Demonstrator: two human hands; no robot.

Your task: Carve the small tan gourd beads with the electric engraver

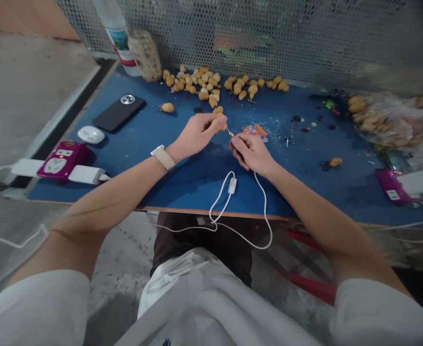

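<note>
Blue tabletop (182,185) before perforated grey panel (305,43); grey floor (27,91); red bars (314,288) below.

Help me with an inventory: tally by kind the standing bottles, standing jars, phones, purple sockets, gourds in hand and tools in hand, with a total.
Bottle: 1
Jar: 1
Phone: 1
Purple sockets: 2
Gourd in hand: 1
Tool in hand: 1
Total: 7
</note>
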